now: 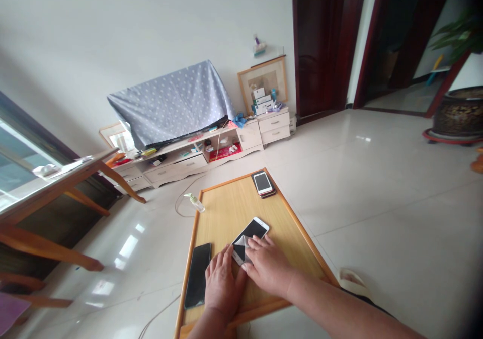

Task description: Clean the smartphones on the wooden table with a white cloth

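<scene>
A white smartphone lies at an angle on a low wooden table with an orange edge. A transparent film curls up from its screen. My left hand grips the phone's lower edge with its fingertips. My right hand presses its spread fingers on the phone and film. A black smartphone lies left of my left hand, apart from it. At the table's far corner, a white phone rests on another dark-red phone. A small pump bottle of gel stands by the far left edge.
A thin cable runs across the tiled floor behind the table. A wooden table stands at the left. Further back are a low cream cabinet under a dotted cloth, a slipper, and a large plant pot.
</scene>
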{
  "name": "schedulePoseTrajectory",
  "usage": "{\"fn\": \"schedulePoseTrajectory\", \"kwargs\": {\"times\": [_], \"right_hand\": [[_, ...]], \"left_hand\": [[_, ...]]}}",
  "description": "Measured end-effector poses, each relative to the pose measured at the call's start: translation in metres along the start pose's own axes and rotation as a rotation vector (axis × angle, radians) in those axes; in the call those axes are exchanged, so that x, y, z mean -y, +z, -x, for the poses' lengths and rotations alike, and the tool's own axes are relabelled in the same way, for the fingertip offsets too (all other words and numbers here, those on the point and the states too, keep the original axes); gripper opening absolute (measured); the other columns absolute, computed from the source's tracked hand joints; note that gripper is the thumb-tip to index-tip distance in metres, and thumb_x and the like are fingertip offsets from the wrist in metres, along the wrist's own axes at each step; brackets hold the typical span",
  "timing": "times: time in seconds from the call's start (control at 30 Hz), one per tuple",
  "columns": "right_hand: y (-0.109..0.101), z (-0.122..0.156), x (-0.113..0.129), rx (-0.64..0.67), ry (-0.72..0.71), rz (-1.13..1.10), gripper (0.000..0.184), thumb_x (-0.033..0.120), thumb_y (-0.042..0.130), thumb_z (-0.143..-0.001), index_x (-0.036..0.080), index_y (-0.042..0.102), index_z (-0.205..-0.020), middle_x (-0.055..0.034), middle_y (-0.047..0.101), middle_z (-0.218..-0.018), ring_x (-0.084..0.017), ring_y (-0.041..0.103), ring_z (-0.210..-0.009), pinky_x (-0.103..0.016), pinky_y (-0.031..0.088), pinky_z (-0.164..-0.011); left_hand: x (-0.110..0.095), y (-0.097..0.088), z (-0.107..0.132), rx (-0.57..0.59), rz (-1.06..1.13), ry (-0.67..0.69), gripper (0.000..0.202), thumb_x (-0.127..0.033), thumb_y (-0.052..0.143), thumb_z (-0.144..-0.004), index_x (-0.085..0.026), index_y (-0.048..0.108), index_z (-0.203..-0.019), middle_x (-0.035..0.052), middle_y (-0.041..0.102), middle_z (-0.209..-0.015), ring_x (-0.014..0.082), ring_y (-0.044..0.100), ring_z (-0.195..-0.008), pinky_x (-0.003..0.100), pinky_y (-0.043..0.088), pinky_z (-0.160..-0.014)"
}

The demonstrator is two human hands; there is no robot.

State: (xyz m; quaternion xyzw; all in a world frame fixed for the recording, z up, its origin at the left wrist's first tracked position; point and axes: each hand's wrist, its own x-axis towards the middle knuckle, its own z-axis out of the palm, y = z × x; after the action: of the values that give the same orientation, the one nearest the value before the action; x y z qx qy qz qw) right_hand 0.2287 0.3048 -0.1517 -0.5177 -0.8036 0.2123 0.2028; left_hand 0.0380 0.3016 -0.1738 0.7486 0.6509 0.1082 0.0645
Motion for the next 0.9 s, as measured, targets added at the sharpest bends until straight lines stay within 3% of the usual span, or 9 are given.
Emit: {"fn": "schedulePoseTrajectory", "kwargs": {"times": [0.3, 0.53, 0.73, 0.9], "right_hand": [[-0.008, -0.007, -0.012, -0.006, 0.035, -0.014, 0.039, 0.039, 0.041, -0.101, 0.023, 0.070, -0.121, -0.0087, 0.059, -0.144, -0.028, 0.048, -0.138, -0.055, 0.020, -0.120], [-0.003, -0.005, -0.006, 0.011, 0.024, -0.001, 0.042, 0.043, 0.044, -0.100, 0.020, 0.068, -0.126, -0.0122, 0.056, -0.147, -0.031, 0.042, -0.142, -0.054, 0.020, -0.120], [0.000, 0.001, 0.000, 0.038, -0.054, -0.029, 0.044, 0.045, 0.044, -0.100, 0.023, 0.065, -0.131, -0.0099, 0.055, -0.148, -0.030, 0.043, -0.142, -0.053, 0.016, -0.121], [-0.009, -0.007, -0.016, -0.020, 0.046, -0.010, 0.039, 0.042, 0.043, -0.101, 0.023, 0.069, -0.122, -0.0099, 0.061, -0.142, -0.029, 0.048, -0.138, -0.055, 0.017, -0.120]], "left_hand": [[-0.005, -0.004, -0.001, 0.014, 0.006, -0.023, 0.058, -0.049, 0.049, -0.094, -0.025, 0.048, -0.146, 0.0077, 0.050, -0.153, 0.0266, 0.041, -0.140, 0.044, 0.029, -0.116], [-0.002, -0.003, 0.000, 0.029, 0.017, -0.025, 0.059, -0.048, 0.050, -0.093, -0.025, 0.047, -0.147, 0.0082, 0.049, -0.153, 0.0270, 0.040, -0.141, 0.044, 0.029, -0.116], [0.001, 0.001, 0.000, 0.012, 0.002, 0.001, 0.062, -0.042, 0.056, -0.089, -0.024, 0.046, -0.147, 0.0078, 0.050, -0.153, 0.0266, 0.041, -0.140, 0.042, 0.029, -0.115], [-0.001, 0.001, 0.000, -0.006, 0.000, -0.008, 0.058, -0.049, 0.049, -0.093, -0.025, 0.047, -0.146, 0.0075, 0.051, -0.152, 0.0265, 0.042, -0.140, 0.043, 0.030, -0.115]]}}
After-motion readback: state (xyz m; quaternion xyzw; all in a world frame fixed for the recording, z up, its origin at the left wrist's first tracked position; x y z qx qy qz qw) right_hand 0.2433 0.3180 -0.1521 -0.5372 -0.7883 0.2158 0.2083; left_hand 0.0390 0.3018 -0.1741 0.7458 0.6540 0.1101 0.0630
